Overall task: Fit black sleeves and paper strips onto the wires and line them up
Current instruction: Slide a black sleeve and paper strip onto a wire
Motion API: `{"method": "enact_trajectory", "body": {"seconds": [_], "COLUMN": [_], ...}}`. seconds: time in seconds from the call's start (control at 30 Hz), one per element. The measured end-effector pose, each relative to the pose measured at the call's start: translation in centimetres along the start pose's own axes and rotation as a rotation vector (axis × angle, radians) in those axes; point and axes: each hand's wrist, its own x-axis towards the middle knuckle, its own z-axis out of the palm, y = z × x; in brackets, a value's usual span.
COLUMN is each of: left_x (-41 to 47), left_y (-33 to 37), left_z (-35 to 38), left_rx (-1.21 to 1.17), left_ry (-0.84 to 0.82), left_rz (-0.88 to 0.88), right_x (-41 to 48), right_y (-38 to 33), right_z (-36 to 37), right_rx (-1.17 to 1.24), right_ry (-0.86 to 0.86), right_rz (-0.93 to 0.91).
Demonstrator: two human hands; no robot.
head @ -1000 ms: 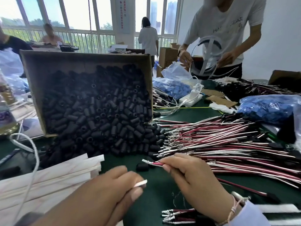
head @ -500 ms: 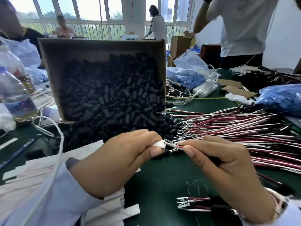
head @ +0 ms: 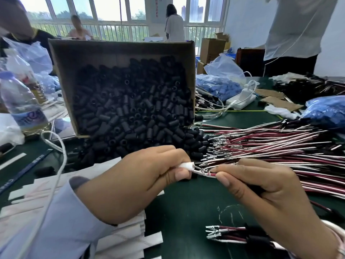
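My left hand (head: 141, 182) pinches a small white paper piece (head: 186, 165) between thumb and forefinger. My right hand (head: 265, 193) pinches a red-and-white wire pair (head: 207, 173) whose metal terminals touch the paper's end. A tilted cardboard box (head: 61, 71) spills black sleeves (head: 130, 113) onto the green table just behind my hands. A big pile of red and white wires (head: 270, 144) lies to the right. White paper strips (head: 127, 238) lie under my left forearm. A few wires with black sleeves on them (head: 233, 234) lie at the lower right.
A water bottle (head: 22, 103) stands at the left, with a white cord (head: 59, 165) looping past it. Blue bags (head: 328, 111) and a white charger (head: 240, 101) sit at the back right. People stand beyond the table.
My two hands rose and came together. The paper piece in my left hand now meets the wire terminals held by my right hand. The view shifted closer to the box.
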Motion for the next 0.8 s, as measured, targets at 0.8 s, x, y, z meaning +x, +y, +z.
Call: {"method": "enact_trajectory", "body": {"seconds": [0.8], "left_x": [-0.20], "left_y": [-0.12], "left_z": [0.24], "left_rx": [0.196], "left_ry": [-0.092], "left_rz": [-0.005], "right_x": [0.03], "right_y": [-0.56], "right_z": [-0.38], "right_rx": [0.068], "right_ry": [-0.096], "right_rz": [0.091]}}
